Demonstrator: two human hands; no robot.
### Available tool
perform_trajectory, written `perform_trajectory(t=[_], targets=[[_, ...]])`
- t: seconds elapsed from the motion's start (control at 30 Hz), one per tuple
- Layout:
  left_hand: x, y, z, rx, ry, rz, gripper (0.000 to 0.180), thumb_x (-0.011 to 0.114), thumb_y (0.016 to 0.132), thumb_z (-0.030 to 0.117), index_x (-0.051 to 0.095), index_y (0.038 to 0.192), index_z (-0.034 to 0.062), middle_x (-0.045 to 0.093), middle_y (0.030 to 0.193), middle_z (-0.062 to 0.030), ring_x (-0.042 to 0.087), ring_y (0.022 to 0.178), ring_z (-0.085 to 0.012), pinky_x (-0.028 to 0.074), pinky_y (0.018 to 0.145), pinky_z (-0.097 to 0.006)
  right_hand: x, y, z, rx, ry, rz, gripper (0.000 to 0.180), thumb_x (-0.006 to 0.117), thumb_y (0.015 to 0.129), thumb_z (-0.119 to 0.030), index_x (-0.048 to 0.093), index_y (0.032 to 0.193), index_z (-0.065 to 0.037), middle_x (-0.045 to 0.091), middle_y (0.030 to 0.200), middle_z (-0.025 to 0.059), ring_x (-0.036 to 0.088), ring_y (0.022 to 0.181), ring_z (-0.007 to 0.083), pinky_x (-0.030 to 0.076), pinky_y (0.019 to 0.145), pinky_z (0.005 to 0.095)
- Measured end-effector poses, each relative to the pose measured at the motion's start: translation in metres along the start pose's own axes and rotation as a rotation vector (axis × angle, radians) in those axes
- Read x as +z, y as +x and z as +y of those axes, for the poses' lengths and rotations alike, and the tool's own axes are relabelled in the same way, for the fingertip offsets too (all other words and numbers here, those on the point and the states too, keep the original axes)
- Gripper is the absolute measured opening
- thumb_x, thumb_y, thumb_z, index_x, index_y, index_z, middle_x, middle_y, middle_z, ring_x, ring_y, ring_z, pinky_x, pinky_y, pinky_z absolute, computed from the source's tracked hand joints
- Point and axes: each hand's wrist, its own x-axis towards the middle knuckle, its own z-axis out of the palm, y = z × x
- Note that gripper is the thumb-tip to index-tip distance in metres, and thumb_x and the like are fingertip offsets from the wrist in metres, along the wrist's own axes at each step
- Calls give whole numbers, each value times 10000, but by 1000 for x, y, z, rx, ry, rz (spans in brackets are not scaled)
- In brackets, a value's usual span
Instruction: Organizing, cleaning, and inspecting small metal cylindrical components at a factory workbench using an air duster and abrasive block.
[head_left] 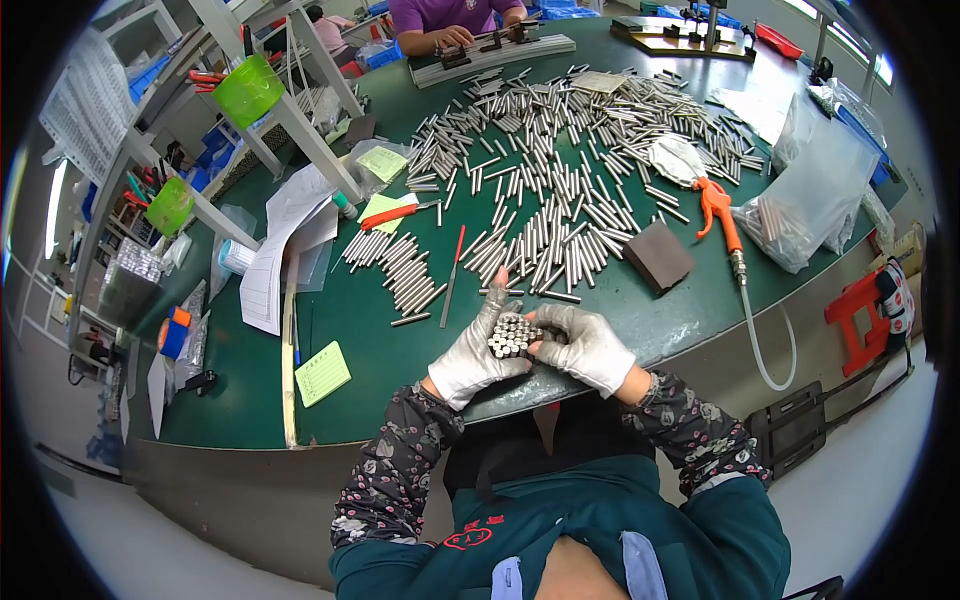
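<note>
Both my hands wear pale gloves with bare fingertips and meet at the table's near edge around a bundle of short metal pins (511, 336), whose round ends face up. My left hand (474, 355) cups the bundle from the left, its thumb pointing away from me. From the right, my right hand (588, 349) presses its fingers against the same bundle. Just beyond lies a large spread of loose metal pins (560, 235). A slim file (454, 275) with a red handle and a stacked group of pins (408, 278) lie to the left.
A dark brown block (658, 258) and an orange air gun (718, 212) on a hose lie right, beside a clear plastic bag (810, 210). Left are an orange-handled tool (392, 215), papers (275, 255) and a yellow-green note (322, 374). Across the table a person (455, 25) works at a metal fixture (495, 58).
</note>
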Motion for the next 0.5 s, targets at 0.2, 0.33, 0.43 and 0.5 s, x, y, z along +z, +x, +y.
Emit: perform_trajectory(t=[0.2,0.33,0.43,0.5], targets=[[6,1,5,-28,24,40,1204,759,630,-52,6,1506,288,493,1250,-70,514,1043,-133,416,915,-246,0,0,3,-6,74,3,360,674,816,-66,579,1142,51,641,850,57,586,757,70,489,690,218],[14,0,2,-25,19,90,1157,768,649,-16,39,1508,247,487,1233,-36,517,1017,-121,427,912,-251,-3,-3,-9,49,-7,29,351,662,818,-64,582,1141,45,630,825,45,563,706,59,481,640,213],[20,1,-10,0,52,137,1101,781,666,27,94,1509,195,484,1243,-12,512,1054,-118,421,936,-254,-5,-4,-6,78,6,1,341,635,829,-68,581,1150,34,618,790,30,531,649,47,459,581,210],[21,2,-14,47,73,146,1080,778,674,36,110,1507,190,517,1189,-6,518,1036,-115,424,932,-256,-6,-4,-2,85,10,-9,340,621,835,-71,578,1157,30,613,778,24,520,635,42,448,564,208]])
